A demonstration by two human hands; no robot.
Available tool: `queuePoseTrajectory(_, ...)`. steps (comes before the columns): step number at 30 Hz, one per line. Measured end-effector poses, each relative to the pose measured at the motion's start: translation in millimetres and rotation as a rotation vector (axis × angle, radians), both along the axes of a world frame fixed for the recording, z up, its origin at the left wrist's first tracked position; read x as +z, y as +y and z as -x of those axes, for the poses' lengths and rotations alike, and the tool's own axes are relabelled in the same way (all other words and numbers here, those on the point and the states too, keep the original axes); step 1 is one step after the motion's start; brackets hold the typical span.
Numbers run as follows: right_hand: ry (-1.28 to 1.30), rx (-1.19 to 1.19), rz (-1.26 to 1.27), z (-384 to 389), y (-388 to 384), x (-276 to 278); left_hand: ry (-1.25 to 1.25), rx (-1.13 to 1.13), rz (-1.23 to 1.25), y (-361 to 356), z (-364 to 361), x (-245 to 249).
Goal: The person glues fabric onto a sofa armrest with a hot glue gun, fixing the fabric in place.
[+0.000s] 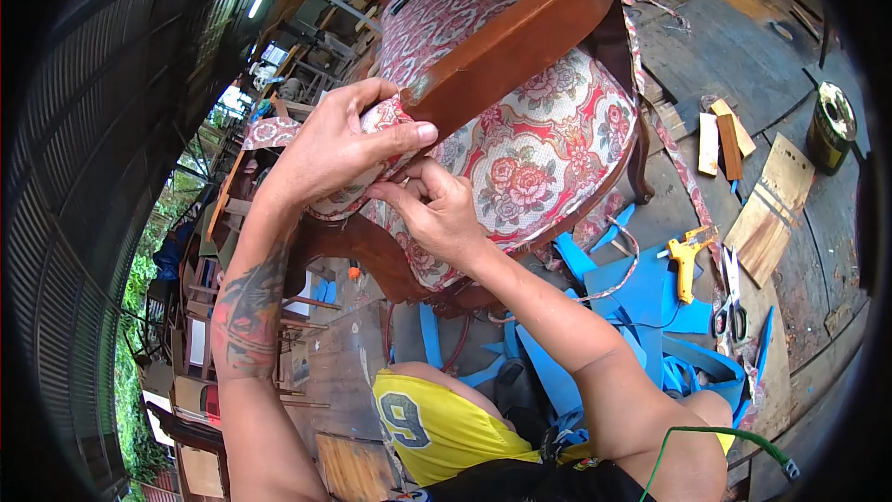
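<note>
A sofa with a carved brown wooden frame stands before me, its seat (525,181) covered in red and white floral fabric. At the front end of the wooden armrest (520,33), my left hand (334,144) is closed round a piece of floral upholstery fabric (383,116), its thumb pressing near the wood. Just below, my right hand (437,216) has its thumb and fingers pinched at the lower edge of the same fabric. The fingertips of the right hand are partly hidden.
On the floor to the right lie a yellow glue gun (686,265), scissors (731,297), blue foam scraps (641,288), wood offcuts (729,144) and a floral strip (683,172). A tin can (830,125) stands farther right. Stacked furniture frames (200,297) are at the left.
</note>
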State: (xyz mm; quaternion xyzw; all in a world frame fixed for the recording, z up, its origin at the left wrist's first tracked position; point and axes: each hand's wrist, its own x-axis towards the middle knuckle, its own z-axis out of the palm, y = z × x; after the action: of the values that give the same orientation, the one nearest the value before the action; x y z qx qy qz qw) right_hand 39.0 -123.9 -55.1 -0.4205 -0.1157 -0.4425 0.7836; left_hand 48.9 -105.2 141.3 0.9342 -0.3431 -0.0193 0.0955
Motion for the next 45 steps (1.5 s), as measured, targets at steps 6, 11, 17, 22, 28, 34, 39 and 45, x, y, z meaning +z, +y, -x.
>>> queuePoseTrajectory(6, -0.008, 0.000, -0.001, -1, 0, 0, -0.043, 0.044, -0.118, -8, 9, 8)
queuePoseTrajectory(11, 0.003, 0.023, 0.012, 0, -2, 0, 0.176, 0.044, 0.039, -3, 1, 6)
queuePoseTrajectory(17, 0.000, 0.084, -0.012, 2, -1, 1, 0.206, -0.016, 0.205, 6, -13, -1)
queuePoseTrajectory(22, 0.023, 0.109, -0.005, 2, 1, 2, 0.206, 0.066, 0.215, 42, 2, 30)
queuePoseTrajectory(28, -0.014, 0.139, -0.001, 1, -4, 2, 0.238, 0.201, 0.133, 79, 36, 15)
queuePoseTrajectory(34, -0.007, 0.139, 0.001, 0, -2, -1, 0.190, 0.248, 0.203, 85, 33, 1)
queuePoseTrajectory(39, 0.005, 0.176, -0.016, -1, -1, -1, 0.083, 0.071, 0.249, 95, 27, 0)
queuePoseTrajectory(45, -0.027, 0.170, -0.020, -3, -1, -2, 0.202, 0.264, 0.219, 89, 36, 3)
